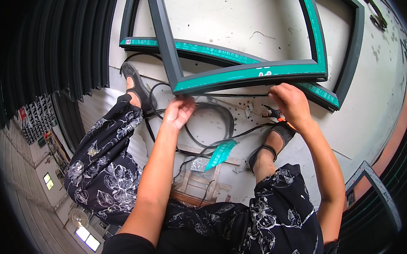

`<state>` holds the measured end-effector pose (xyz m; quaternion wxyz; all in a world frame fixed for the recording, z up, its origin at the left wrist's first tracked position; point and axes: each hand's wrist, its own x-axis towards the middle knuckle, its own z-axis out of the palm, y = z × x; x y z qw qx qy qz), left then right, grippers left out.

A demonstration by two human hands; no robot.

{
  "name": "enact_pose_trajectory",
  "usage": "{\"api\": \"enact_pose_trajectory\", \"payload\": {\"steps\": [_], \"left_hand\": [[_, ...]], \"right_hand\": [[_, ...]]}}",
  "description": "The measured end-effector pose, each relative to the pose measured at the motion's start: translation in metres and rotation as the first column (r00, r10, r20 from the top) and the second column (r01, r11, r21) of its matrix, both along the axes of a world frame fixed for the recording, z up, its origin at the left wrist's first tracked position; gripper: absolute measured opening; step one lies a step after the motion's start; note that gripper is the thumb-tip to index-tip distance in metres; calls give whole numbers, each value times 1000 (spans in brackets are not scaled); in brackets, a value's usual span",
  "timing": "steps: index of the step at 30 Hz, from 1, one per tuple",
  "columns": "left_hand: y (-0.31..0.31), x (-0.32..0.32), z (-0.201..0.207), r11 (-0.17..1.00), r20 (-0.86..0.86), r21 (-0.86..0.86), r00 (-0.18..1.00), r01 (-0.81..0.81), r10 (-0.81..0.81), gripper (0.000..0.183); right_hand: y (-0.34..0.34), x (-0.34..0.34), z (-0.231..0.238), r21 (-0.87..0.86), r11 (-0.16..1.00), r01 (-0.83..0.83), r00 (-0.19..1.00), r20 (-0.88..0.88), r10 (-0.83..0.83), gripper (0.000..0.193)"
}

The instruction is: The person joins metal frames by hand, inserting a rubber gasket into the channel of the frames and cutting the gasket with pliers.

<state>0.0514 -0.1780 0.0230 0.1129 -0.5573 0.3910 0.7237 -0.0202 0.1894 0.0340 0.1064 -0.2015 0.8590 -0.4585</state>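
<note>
A dark grey window frame with green protective film lies on the floor in front of me. A black rubber sealing strip runs along the frame's near edge and trails in loops on the floor. My left hand pinches the strip under the frame's near left corner. My right hand presses the strip against the frame's edge at the right. A small tool with orange handles lies on the floor just under my right hand.
A second grey frame lies beneath the first. A torn piece of green film lies between my feet, above a low wooden stool. Dark profiles are stacked at the left and another frame at the right.
</note>
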Motion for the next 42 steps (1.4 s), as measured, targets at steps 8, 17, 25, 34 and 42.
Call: {"api": "enact_pose_trajectory", "payload": {"steps": [8, 17, 25, 34, 42], "left_hand": [[3, -1, -1, 1000, 9, 7, 1000, -7, 7, 29], [0, 1, -3, 999, -15, 34, 1000, -4, 4, 32], [-1, 2, -3, 999, -30, 32, 1000, 1, -1, 31], [5, 1, 3, 1000, -40, 16, 999, 19, -18, 20], [130, -13, 95, 57, 158, -822, 322, 567, -933, 20]], "right_hand": [[4, -3, 1, 15, 999, -45, 993, 112, 43, 9], [5, -6, 1, 39, 998, -40, 993, 109, 36, 13], [-17, 5, -12, 143, 966, 214, 976, -76, -205, 8], [-23, 8, -12, 150, 944, 295, 954, -99, -283, 8], [-7, 25, 21, -191, 952, 239, 785, 615, -74, 13]]}}
